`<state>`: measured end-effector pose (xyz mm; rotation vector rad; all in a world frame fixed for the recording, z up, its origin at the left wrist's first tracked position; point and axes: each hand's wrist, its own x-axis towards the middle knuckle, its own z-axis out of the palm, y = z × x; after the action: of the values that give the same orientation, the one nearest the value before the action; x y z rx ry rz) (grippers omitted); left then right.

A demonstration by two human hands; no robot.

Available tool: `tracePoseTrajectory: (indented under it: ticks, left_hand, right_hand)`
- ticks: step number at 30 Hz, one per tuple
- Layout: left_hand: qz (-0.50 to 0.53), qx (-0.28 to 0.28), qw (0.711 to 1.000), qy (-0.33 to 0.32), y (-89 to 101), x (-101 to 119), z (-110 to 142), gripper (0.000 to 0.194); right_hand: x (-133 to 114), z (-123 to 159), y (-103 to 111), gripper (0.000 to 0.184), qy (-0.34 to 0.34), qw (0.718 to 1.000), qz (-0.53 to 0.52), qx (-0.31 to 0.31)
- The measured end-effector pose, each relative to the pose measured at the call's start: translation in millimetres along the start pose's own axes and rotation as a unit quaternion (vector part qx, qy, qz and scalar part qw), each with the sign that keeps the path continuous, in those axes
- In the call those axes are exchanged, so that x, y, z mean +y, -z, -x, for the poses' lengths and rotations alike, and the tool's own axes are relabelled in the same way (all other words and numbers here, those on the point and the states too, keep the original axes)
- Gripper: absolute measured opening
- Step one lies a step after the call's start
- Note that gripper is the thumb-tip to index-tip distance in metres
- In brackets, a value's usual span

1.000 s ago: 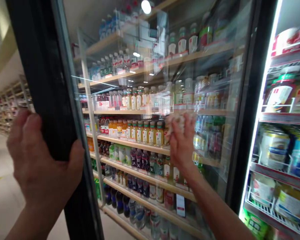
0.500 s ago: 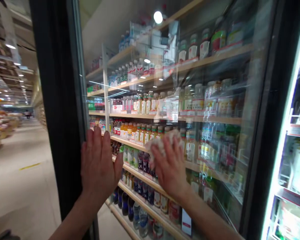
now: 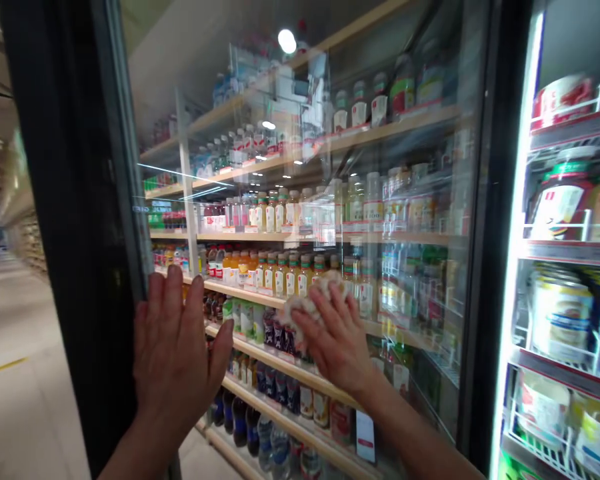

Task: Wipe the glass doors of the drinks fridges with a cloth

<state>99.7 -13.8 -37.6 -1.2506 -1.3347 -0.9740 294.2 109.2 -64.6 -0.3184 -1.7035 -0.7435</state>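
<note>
An open glass cooler door (image 3: 405, 200) with a black frame (image 3: 75, 220) stands in front of me. My left hand (image 3: 175, 353) lies flat against the glass near the frame's edge, fingers stretched up and holding nothing. My right hand (image 3: 337, 340) presses a crumpled white cloth (image 3: 303, 308) against the glass at mid height, fingers spread over it. Through the pane I see wooden shelves (image 3: 275, 303) lined with drink bottles.
The lit cooler interior (image 3: 570, 253) on the right holds jars and cans on wire racks. A store aisle with a pale floor (image 3: 15, 373) runs off to the left behind the door frame.
My left hand let go of the frame's edge and went flat on the glass. My right hand and cloth slid down and left across the pane.
</note>
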Motion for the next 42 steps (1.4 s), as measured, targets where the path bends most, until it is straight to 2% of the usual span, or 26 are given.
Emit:
tracePoseTrajectory:
  ticks: [2, 4, 6, 8, 11, 13, 15, 17, 18, 20, 23, 25, 26, 27, 30, 32, 34, 36, 38, 40, 42]
  left_hand:
    - [-0.005, -0.002, 1.000, -0.005, -0.7, -1, 0, 0.078]
    - [-0.015, 0.005, 1.000, -0.011, -1.1, -1, 0, 0.078]
    - [-0.025, 0.015, 0.999, -0.019, -1.5, -1, 0, 0.078]
    - [-0.031, 0.024, 0.999, -0.026, -2.1, -2, 0, 0.077]
    - [-0.025, 0.032, 0.999, -0.030, -3.0, -2, 0, 0.074]
    - [-0.020, 0.033, 0.999, -0.030, -3.7, -2, 0, 0.072]
    - [-0.017, 0.035, 0.999, -0.031, -4.3, -2, 0, 0.071]
    - [-0.017, 0.039, 0.999, -0.030, -4.7, 0, 1, 0.070]
    - [-0.017, 0.043, 0.999, -0.029, -4.6, 1, 1, 0.070]
    - [-0.016, 0.048, 0.998, -0.027, -4.3, 3, 1, 0.071]
    - [-0.013, 0.053, 0.998, -0.028, -3.4, 4, 1, 0.071]
    - [-0.009, 0.055, 0.998, -0.030, -3.3, 3, 0, 0.071]
    - [-0.007, 0.054, 0.998, -0.030, -3.4, 3, 0, 0.071]
    - [-0.006, 0.054, 0.998, -0.030, -3.8, 2, 0, 0.071]
    - [-0.004, 0.051, 0.998, -0.028, -5.4, 1, 0, 0.070]
    - [-0.001, 0.052, 0.998, -0.027, -6.2, 0, 0, 0.069]
    - [0.002, 0.056, 0.998, -0.027, -6.6, -1, 1, 0.070]
    - [0.004, 0.060, 0.998, -0.028, -6.4, -3, 1, 0.070]
    - [0.005, 0.060, 0.998, -0.032, -5.7, -4, 0, 0.070]
    - [0.005, 0.056, 0.998, -0.035, -5.0, -5, 0, 0.070]
    - [0.007, 0.052, 0.998, -0.036, -4.4, -5, 0, 0.069]
  right_hand:
    - [27, -5, 6, 0.061, -0.084, 0.995, 0.031, 0.042]
    - [57, -13, 9, 0.058, -0.182, 0.975, 0.066, 0.113]
    - [63, -22, 7, 0.056, -0.216, 0.962, 0.075, 0.147]
    - [40, -24, 1, 0.058, -0.184, 0.974, 0.048, 0.124]
    - [-3, -14, -4, 0.060, -0.049, 0.998, 0.000, 0.030]
    - [-2, -5, -1, 0.060, -0.004, 1.000, 0.001, 0.002]
    - [23, 0, 6, 0.059, -0.060, 0.997, 0.023, 0.035]
    - [48, 0, 11, 0.060, -0.149, 0.982, 0.043, 0.105]
    - [53, 0, 12, 0.060, -0.176, 0.975, 0.046, 0.127]
    - [43, 2, 10, 0.059, -0.175, 0.975, 0.032, 0.133]
    - [1, 21, 5, 0.053, -0.040, 0.998, -0.016, 0.048]
    - [-9, 40, 5, 0.049, 0.020, 0.999, -0.025, 0.003]
    - [-4, 49, 7, 0.048, 0.011, 1.000, -0.018, 0.003]
    - [6, 56, 9, 0.050, -0.028, 0.999, -0.005, 0.024]
    - [42, 66, 14, 0.054, -0.196, 0.971, 0.042, 0.133]
    - [37, 64, 12, 0.054, -0.248, 0.955, 0.050, 0.156]
    - [5, 62, 4, 0.053, -0.214, 0.969, 0.024, 0.121]
    - [-37, 64, -3, 0.048, -0.114, 0.991, -0.015, 0.064]
    - [-59, 70, -7, 0.040, -0.038, 0.998, -0.037, 0.022]
    - [-49, 80, -3, 0.041, -0.049, 0.998, -0.026, 0.019]
    - [-16, 88, 3, 0.049, -0.148, 0.987, 0.012, 0.068]
